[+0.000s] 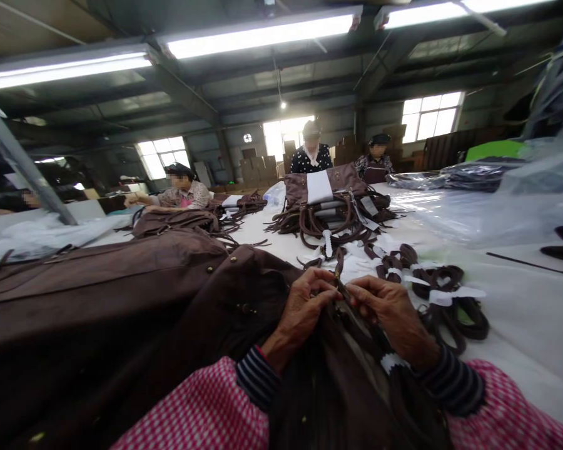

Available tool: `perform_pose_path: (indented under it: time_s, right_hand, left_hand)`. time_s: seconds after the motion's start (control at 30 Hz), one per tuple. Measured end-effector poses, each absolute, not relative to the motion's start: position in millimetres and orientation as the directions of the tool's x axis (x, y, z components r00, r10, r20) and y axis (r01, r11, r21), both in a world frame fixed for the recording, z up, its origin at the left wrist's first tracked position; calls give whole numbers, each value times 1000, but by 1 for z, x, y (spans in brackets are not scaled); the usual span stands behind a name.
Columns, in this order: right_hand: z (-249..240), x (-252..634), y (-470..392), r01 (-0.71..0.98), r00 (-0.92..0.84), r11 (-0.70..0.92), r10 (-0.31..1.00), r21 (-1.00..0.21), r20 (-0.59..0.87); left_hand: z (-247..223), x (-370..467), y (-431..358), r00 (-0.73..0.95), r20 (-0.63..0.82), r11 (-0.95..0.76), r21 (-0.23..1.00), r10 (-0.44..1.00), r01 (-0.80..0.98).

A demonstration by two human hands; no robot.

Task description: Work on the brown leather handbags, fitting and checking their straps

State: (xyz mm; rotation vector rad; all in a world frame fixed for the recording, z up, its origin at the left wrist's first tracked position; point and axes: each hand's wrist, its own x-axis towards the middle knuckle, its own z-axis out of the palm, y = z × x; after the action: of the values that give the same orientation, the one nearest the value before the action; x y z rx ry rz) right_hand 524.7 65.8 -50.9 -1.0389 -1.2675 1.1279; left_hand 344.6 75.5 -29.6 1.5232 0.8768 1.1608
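Pink-and-white checked fabric sleeves with dark striped knitted cuffs reach forward from the near edge, one behind each hand. Under and between the hands lies a dark brown soft fabric bag, its long opening running toward the body and showing a paler greyish lining. Left hand and right hand sit close together at the far end of this opening, fingers drawn in narrow; each pinches the bag's edge between thumb and fingertips, beside a small gold-coloured metal fitting. What the curled fingers cover cannot be made out.

To the left of the left hand, more dark brown fabric bags with small brass-coloured studs spread in a large heap. Just beyond and to the right of the right hand, coiled dark brown straps bound with white wrapping lie on a white-covered table. Straight ahead of both hands, farther off, stands a stack of brown handled bags with a white band. Clear plastic sheeting lies beyond the straps, far to the right. Past the stack, a person in a dark dotted top faces the table.
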Motion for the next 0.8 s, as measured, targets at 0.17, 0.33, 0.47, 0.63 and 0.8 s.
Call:
perform_pose_path:
  time_s: [0.17, 0.33, 0.47, 0.63, 0.8]
  right_hand:
    - [-50, 525, 64, -42, -55, 130, 990, -991, 132]
    - [-51, 523, 62, -62, -81, 96, 992, -993, 101]
    - [-52, 522, 62, -73, -116, 75, 990, -994, 84]
    - [-53, 523, 63, -78, -135, 47, 989, -996, 57]
    - [-55, 524, 63, -76, -152, 36, 987, -996, 47]
  left_hand:
    - [-31, 346, 75, 283, 301, -343, 933, 911, 112]
    - [-31, 348, 74, 315, 370, -448, 865, 874, 227]
    - [-32, 348, 74, 318, 371, -462, 840, 872, 285]
    - [-33, 350, 73, 324, 379, -473, 831, 867, 294]
    - [-37, 352, 73, 306, 400, -488, 815, 864, 313]
